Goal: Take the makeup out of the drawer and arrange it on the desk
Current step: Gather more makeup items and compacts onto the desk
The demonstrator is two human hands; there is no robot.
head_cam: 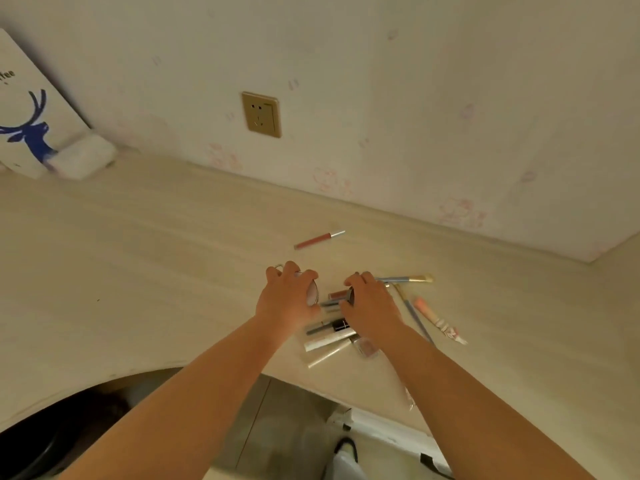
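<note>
Close to me, white tubes point(329, 341) lie in a heap of makeup on the desk point(138, 271). My left hand point(289, 299) curls round a small round case point(312, 292). My right hand point(370, 304) curls on a dark thing I cannot make out. My hands are near but apart. Brushes point(412, 279) lie to the right. Farther off, a pink tube point(318, 240) lies alone. A plug socket point(262, 114) is on the wall.
</note>
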